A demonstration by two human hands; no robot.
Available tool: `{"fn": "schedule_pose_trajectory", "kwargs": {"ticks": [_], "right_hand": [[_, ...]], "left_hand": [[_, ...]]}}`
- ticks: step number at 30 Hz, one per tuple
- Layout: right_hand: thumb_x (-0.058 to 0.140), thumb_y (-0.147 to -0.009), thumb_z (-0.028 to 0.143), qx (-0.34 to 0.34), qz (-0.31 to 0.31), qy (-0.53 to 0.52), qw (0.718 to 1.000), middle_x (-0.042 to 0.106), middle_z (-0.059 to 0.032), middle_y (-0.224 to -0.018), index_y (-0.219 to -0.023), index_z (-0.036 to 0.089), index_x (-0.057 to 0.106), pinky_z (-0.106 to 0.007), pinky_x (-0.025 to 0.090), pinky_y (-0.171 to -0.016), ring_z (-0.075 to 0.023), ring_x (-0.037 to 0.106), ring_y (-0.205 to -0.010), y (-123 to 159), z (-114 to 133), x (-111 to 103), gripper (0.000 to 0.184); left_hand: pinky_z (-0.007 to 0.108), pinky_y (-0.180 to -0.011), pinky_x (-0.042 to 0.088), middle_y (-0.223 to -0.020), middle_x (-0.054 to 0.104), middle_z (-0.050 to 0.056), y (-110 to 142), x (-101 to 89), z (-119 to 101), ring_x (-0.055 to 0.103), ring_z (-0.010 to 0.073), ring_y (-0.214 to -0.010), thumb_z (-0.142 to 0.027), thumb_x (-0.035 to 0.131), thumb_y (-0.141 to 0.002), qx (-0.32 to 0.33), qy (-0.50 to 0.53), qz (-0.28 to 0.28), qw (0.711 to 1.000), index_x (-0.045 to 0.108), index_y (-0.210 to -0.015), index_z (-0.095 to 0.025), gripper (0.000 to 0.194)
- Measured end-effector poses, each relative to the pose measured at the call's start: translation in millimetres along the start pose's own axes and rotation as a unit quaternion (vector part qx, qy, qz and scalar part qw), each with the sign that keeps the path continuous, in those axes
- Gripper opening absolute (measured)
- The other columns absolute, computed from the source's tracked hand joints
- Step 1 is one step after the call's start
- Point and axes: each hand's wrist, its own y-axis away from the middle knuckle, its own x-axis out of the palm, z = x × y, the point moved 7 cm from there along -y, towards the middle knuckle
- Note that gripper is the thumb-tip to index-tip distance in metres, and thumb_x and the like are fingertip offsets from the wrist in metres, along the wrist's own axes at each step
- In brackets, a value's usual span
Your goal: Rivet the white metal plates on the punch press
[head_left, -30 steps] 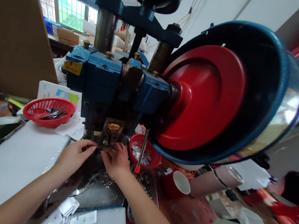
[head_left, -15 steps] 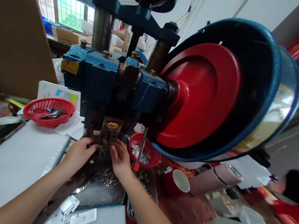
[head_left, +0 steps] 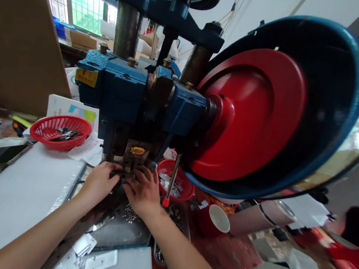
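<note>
A blue bench press point(head_left: 123, 92) stands in front of me, with both my hands at the foot of its ram point(head_left: 136, 153). My left hand point(head_left: 100, 186) pinches the left end of a thin dark flat piece point(head_left: 121, 172) between thumb and fingers. On the other side, my right hand point(head_left: 144, 191) has its fingers curled over the piece's right end; its fingertips are partly hidden. What kind of piece it is cannot be made out. Tiny metal parts point(head_left: 131, 215) lie heaped on the press's base plate point(head_left: 117, 233), beside my right wrist.
White flat plates point(head_left: 100, 263) lie at the near edge. Red baskets stand left point(head_left: 60, 132) and right point(head_left: 188, 185) of the press, both holding flat pieces. A tray of small parts point(head_left: 188, 225), a red cup point(head_left: 212, 220) and the large red flywheel point(head_left: 252, 118) are on the right.
Both hands have drawn slightly toward me from the ram, and a thin dark piece now shows between them. My right hand has turned more palm-down. The view has shifted slightly.
</note>
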Motion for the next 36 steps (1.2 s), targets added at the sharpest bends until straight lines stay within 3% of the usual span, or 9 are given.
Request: {"fn": "schedule_pose_trajectory", "kwargs": {"ticks": [4, 8, 11, 14, 17, 20, 25, 32, 36], "right_hand": [[0.059, -0.087, 0.037, 0.004, 0.003, -0.025, 1.0, 0.066, 0.0001, -0.114, -0.098, 0.032, 0.07, -0.053, 0.014, -0.111, -0.0243, 0.045, -0.122, -6.2, 2.8, 0.5, 0.017], [0.052, -0.089, 0.034, 0.066, -0.063, -0.184, 0.979, 0.067, -0.0053, -0.109, -0.1, 0.024, 0.069, -0.042, 0.037, -0.101, -0.0218, 0.055, -0.109, 6.6, -19.7, -2.9, 0.022], [0.046, -0.09, 0.046, 0.204, -0.136, -0.345, 0.906, 0.07, -0.007, -0.091, -0.097, 0.021, 0.068, -0.036, 0.048, -0.083, -0.021, 0.063, -0.088, 42.3, -56.8, -4.1, 0.034], [0.046, -0.088, 0.056, 0.307, -0.15, -0.459, 0.82, 0.07, -0.0077, -0.089, -0.097, 0.019, 0.067, -0.035, 0.05, -0.08, -0.0218, 0.064, -0.087, 82.9, -78.0, -3.0, 0.044], [0.036, -0.089, 0.063, 0.304, -0.156, -0.524, 0.78, 0.07, -0.0072, -0.086, -0.097, 0.02, 0.068, -0.036, 0.051, -0.078, -0.0209, 0.064, -0.082, 102.6, -76.4, -11.9, 0.054], [0.044, -0.088, 0.06, 0.267, -0.144, -0.524, 0.796, 0.069, -0.0068, -0.092, -0.104, 0.022, 0.068, -0.037, 0.051, -0.08, -0.0204, 0.063, -0.083, 102.4, -68.4, -20.8, 0.048], [0.051, -0.085, 0.059, 0.276, -0.132, -0.501, 0.81, 0.071, -0.0081, -0.091, -0.105, 0.02, 0.07, -0.038, 0.05, -0.08, -0.0208, 0.063, -0.081, 96.9, -67.5, -21.1, 0.047], [0.051, -0.083, 0.062, 0.29, -0.126, -0.5, 0.806, 0.071, -0.008, -0.087, -0.101, 0.018, 0.07, -0.036, 0.049, -0.081, -0.0206, 0.064, -0.08, 98.2, -67.4, -20.2, 0.05], [0.05, -0.083, 0.063, 0.281, -0.123, -0.467, 0.829, 0.07, -0.0068, -0.084, -0.096, 0.019, 0.069, -0.034, 0.05, -0.078, -0.0204, 0.063, -0.079, 95.4, -66.5, -27.6, 0.05]], "left_hand": [[0.035, -0.092, 0.045, -0.099, 0.069, 0.007, -3.6, 3.3, 0.6, 0.061, 0.0241, -0.099, -0.031, 0.049, -0.078, 0.008, 0.006, 0.0, 1.0, 0.069, -0.093, -0.02, 0.027], [0.038, -0.088, 0.046, -0.103, 0.065, 0.009, 1.3, -14.8, 7.1, 0.06, 0.0255, -0.099, -0.04, 0.047, -0.081, -0.015, 0.012, -0.022, 1.0, 0.066, -0.099, -0.018, 0.034], [0.037, -0.081, 0.048, -0.103, 0.063, 0.008, 14.0, -35.5, 18.4, 0.059, 0.0251, -0.096, -0.046, 0.047, -0.082, -0.038, 0.021, -0.031, 0.999, 0.065, -0.1, -0.02, 0.036], [0.036, -0.083, 0.047, -0.1, 0.062, 0.005, 29.9, -46.2, 26.0, 0.058, 0.0235, -0.096, -0.049, 0.048, -0.082, -0.028, 0.03, -0.011, 0.999, 0.066, -0.095, -0.023, 0.034], [0.036, -0.087, 0.046, -0.101, 0.062, 0.004, 42.8, -46.4, 26.4, 0.058, 0.0229, -0.098, -0.049, 0.049, -0.083, -0.004, 0.03, 0.008, 1.0, 0.067, -0.093, -0.025, 0.032], [0.038, -0.09, 0.046, -0.105, 0.062, 0.005, 48.7, -42.3, 18.2, 0.058, 0.0233, -0.1, -0.048, 0.049, -0.084, 0.028, 0.016, 0.012, 0.999, 0.068, -0.095, -0.026, 0.031], [0.045, -0.096, 0.043, -0.118, 0.059, 0.005, 48.2, -28.5, -5.1, 0.055, 0.0258, -0.108, -0.045, 0.052, -0.083, 0.118, -0.028, 0.047, 0.992, 0.067, -0.107, -0.031, 0.032], [0.047, -0.097, 0.042, -0.122, 0.056, 0.005, 46.4, -22.6, -5.1, 0.053, 0.0274, -0.111, -0.045, 0.052, -0.084, 0.127, -0.072, 0.042, 0.988, 0.065, -0.112, -0.032, 0.034], [0.044, -0.098, 0.041, -0.121, 0.056, 0.005, 47.9, -25.1, -4.3, 0.052, 0.026, -0.112, -0.045, 0.052, -0.084, 0.119, -0.049, 0.042, 0.991, 0.064, -0.11, -0.03, 0.032]]}}
